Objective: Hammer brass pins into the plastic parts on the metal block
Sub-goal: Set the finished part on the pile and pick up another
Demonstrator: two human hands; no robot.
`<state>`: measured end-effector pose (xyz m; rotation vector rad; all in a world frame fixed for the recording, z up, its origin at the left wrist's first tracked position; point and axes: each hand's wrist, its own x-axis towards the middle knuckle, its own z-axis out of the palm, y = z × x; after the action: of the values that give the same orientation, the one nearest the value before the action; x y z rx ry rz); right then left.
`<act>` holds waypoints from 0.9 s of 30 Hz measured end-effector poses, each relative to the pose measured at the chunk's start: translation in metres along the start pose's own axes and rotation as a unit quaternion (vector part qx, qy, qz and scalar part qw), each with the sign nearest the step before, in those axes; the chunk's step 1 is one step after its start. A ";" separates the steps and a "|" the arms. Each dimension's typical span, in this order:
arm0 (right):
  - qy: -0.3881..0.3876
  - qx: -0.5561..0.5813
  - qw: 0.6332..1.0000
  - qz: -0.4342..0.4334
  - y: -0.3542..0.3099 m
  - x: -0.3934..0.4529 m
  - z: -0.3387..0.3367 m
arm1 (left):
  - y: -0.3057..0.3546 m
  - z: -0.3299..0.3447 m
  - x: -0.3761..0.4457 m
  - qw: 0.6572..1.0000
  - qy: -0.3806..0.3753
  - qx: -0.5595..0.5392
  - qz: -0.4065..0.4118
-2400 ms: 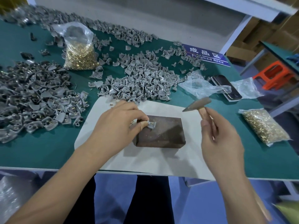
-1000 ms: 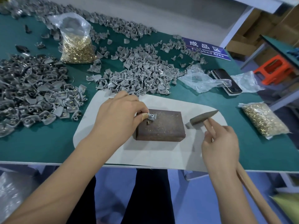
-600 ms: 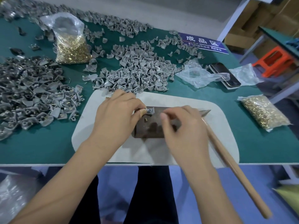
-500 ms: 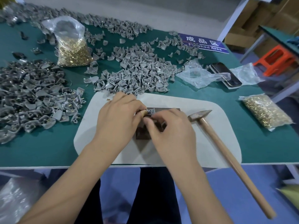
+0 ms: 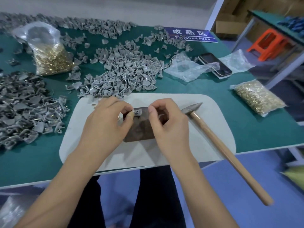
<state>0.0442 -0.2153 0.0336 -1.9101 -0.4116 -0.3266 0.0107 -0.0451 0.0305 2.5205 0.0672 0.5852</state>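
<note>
A left hand (image 5: 105, 124) pinches a small grey plastic part (image 5: 137, 111) on the brown metal block (image 5: 139, 129). The right hand (image 5: 167, 122), fingers curled, hovers beside it; any pin is unclear. The hammer (image 5: 213, 137) lies alongside.

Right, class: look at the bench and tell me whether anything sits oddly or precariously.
The wooden-handled hammer stands out: its metal head rests on the white mat, but most of the handle juts out past the green table's front edge, unsupported and unheld. A knock could tip it off.
</note>
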 end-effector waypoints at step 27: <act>0.010 0.019 1.000 -0.009 0.043 0.032 0.010 | 0.001 0.013 0.040 0.993 -0.073 -0.069 0.061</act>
<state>0.0920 -0.2162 0.0074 -1.8661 -0.4200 -0.3477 0.0528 -0.0460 0.0369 2.4354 -0.1759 0.4356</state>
